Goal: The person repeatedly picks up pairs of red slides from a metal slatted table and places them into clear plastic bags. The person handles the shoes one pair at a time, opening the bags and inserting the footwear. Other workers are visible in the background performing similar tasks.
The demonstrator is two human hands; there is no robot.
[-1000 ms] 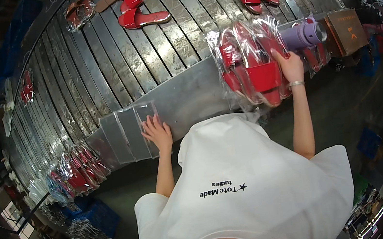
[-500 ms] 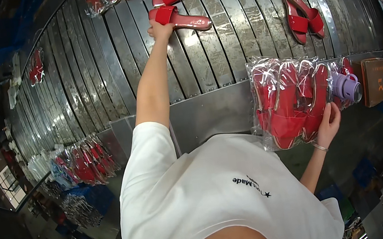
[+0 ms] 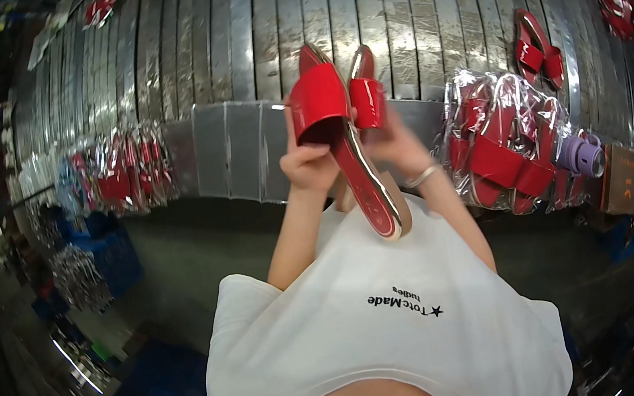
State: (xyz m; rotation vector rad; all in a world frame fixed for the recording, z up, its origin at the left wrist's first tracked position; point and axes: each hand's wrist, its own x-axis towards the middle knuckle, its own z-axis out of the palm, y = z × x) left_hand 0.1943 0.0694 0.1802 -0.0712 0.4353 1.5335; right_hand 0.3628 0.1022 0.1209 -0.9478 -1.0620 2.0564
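Note:
In front of my chest, my left hand (image 3: 309, 165) grips a red slide sandal (image 3: 320, 102) with a wide glossy strap; its sole slants down toward my shirt. Close beside it on the right is a second red slide sandal (image 3: 368, 103), toe up, with my right hand (image 3: 397, 146) closed around its strap side. The right fingers are smeared by motion and partly hidden behind the sandal. To the right of that hand, bagged red sandals (image 3: 499, 156) in clear plastic rest at the edge of the slatted metal conveyor (image 3: 230, 44).
Flat clear plastic bags (image 3: 239, 150) lie along the conveyor's near edge. More bagged red sandals (image 3: 123, 176) hang at the left. A purple mug (image 3: 580, 156) and a brown box (image 3: 622, 178) stand at the right. An unbagged red pair (image 3: 537, 47) lies on the conveyor.
My left hand has drawn back from the conveyor with a sandal. My right hand has left the bagged sandals and come to the middle. The view has shifted.

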